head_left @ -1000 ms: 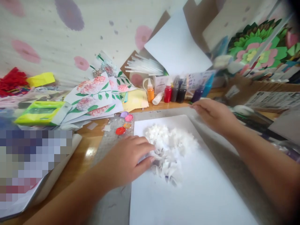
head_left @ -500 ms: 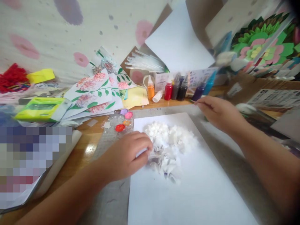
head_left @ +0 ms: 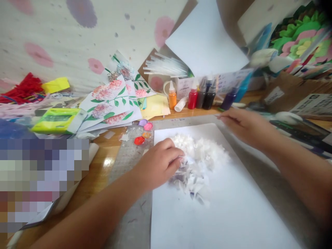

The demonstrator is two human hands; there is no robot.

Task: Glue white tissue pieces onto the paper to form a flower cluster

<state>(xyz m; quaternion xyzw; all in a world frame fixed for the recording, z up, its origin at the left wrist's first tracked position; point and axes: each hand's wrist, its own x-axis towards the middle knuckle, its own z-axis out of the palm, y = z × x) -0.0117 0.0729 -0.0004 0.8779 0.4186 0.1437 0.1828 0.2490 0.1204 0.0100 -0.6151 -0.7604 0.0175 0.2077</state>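
Observation:
A heap of crumpled white paper bits [head_left: 199, 162] lies on a white sheet [head_left: 223, 214] that rests on a grey cutting mat [head_left: 129, 155]. My left hand [head_left: 158, 164] sits at the heap's left edge with its fingers curled and pinched on some of the paper bits. My right hand [head_left: 242, 124] hovers palm down over the mat's far right corner, fingers stretched toward a row of small dye bottles [head_left: 202, 97]; it holds nothing that I can see.
A small palette with red, pink and purple paint [head_left: 142, 133] sits by the mat's far left corner. Painted flower sheets [head_left: 111, 103], a green-yellow packet [head_left: 55, 119], red yarn [head_left: 24, 88], clear straws [head_left: 163, 65] and paper flower crafts [head_left: 301, 38] crowd the back.
My left hand has curled tighter and shifted a little further into the paper heap. My right hand stays near the bottles. The view has shifted slightly.

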